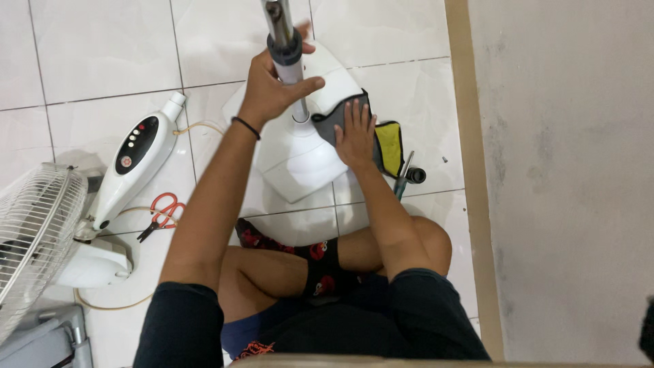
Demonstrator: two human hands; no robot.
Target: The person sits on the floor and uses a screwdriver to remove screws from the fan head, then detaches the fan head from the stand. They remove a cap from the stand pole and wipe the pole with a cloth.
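Hands on pole, tiled floor

White fan base, centre; grey collar on chrome pole, top. Dark grey pouch with yellow lining, right of centre. White control housing with black panel, left; white wire fan grille, far left. Red-handled scissors, lower left. Black wristband. White glossy floor tiles with grey grout; black shorts with red pattern, bottom.
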